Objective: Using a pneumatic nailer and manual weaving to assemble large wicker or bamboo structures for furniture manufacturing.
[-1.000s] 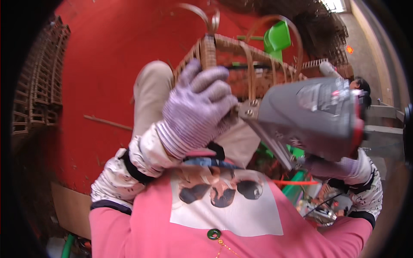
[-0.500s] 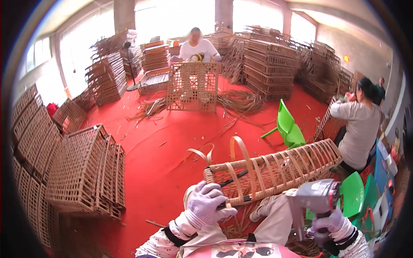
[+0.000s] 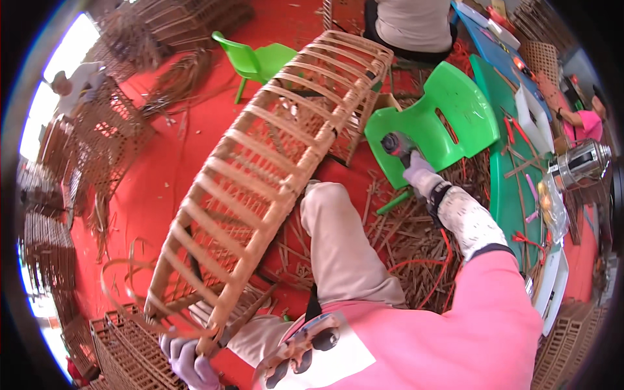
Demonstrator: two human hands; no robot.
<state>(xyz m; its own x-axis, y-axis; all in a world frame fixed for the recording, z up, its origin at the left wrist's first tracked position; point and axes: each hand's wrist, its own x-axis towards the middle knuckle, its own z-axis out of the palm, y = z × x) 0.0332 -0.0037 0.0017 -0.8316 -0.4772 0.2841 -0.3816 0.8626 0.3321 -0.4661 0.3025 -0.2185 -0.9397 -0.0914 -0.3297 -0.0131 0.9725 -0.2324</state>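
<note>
A long woven basket (image 3: 246, 170) with bent strips across its top slants from lower left to upper centre, beside my leg. My left hand (image 3: 185, 361), in a pale lilac glove, grips the basket's near corner, next to some loose looped strips (image 3: 120, 279). Over on the right, my gloved right hand (image 3: 421, 174) is closed round the handle of a grey power tool with a dark round end, probably a nail gun (image 3: 396, 144). The tool is at the seat of a green plastic chair (image 3: 448, 130); its lower part is hidden.
Wood scraps (image 3: 403, 227) and an orange hose (image 3: 416, 262) lie on the red floor. A green table (image 3: 504, 188) with tools and a metal flask (image 3: 580, 166) stands right. Another green chair (image 3: 257, 62), stacked baskets (image 3: 123, 351) and seated co-workers (image 3: 416, 29) surround me.
My view has swung right and down. The power tool has moved from beside my lap out to the green chair. My left hand still holds the basket's near end.
</note>
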